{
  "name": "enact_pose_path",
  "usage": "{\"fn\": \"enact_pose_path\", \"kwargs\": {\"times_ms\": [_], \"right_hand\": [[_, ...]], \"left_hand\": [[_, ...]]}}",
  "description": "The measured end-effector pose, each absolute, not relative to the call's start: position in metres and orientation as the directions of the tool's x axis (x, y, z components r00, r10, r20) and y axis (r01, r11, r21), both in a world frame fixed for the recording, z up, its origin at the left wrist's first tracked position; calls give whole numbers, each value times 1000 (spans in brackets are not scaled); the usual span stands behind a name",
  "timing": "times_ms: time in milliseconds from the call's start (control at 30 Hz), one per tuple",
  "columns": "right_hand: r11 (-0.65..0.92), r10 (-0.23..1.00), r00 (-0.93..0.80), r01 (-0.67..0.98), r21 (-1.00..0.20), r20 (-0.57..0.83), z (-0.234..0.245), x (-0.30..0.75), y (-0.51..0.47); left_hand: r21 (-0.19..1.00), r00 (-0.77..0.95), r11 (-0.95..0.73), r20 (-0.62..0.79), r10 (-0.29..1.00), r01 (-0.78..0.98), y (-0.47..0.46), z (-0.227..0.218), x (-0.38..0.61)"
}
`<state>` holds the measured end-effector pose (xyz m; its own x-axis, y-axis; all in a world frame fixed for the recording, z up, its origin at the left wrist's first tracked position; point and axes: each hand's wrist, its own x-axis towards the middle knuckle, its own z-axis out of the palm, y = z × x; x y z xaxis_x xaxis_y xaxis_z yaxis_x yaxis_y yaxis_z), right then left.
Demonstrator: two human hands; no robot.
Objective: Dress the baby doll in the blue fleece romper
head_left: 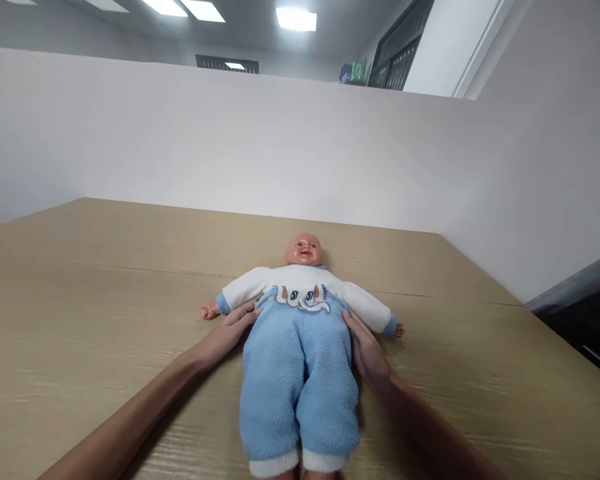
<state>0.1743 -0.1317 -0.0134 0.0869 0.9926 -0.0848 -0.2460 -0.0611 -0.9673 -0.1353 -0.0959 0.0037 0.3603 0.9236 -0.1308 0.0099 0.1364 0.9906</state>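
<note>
A baby doll (304,251) lies on its back on the table, head away from me and arms spread wide. It wears a white long-sleeved top (305,275) with blue cuffs and fluffy blue trousers (280,360) with an elephant face (303,298) at the waist. My left hand (235,328) holds the left side of the trousers' waist, thumb against the cloth and fingers stretched along the side. On the opposite side, my right hand (367,343) grips the waist with its fingertips at the edge. The undersides of both hands are hidden.
The wood-grain table (105,300) has a seam running across it. A white partition (230,147) stands along its far edge, and a white wall (545,173) rises at the right. Something dark (590,313) lies beyond the table's right edge.
</note>
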Motion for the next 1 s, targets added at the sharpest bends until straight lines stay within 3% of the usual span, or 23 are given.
{"fn": "enact_pose_path", "kwargs": {"times_ms": [100, 300, 433, 567, 733, 900, 1000], "right_hand": [[-171, 982, 0, -430, -886, -189, -15, 167, -133], [-162, 986, -37, -384, -909, -160, -14, 171, -128], [-92, 994, -82, -292, -952, -71, -9, 178, -122], [98, 994, -46, -76, -992, 102, -1, 186, -125], [289, 957, -44, 201, -936, 286, 19, 183, -128], [226, 973, 23, 135, -965, 231, 19, 175, -99], [208, 976, 8, 258, -944, 217, 3, 181, -94]], "left_hand": [[923, 304, 327, -257, 917, -205, -102, 0, -121], [879, 281, 405, -334, 900, -253, -105, 1, -110], [935, 261, 311, -262, 929, -169, -97, -9, -122], [996, 300, 93, -86, 950, -10, -88, -10, -135], [986, 364, -148, 110, 925, 80, -86, 22, -133], [978, 362, -188, 144, 921, 90, -77, 44, -117], [966, 359, -180, 104, 928, 184, -72, 30, -119]]}}
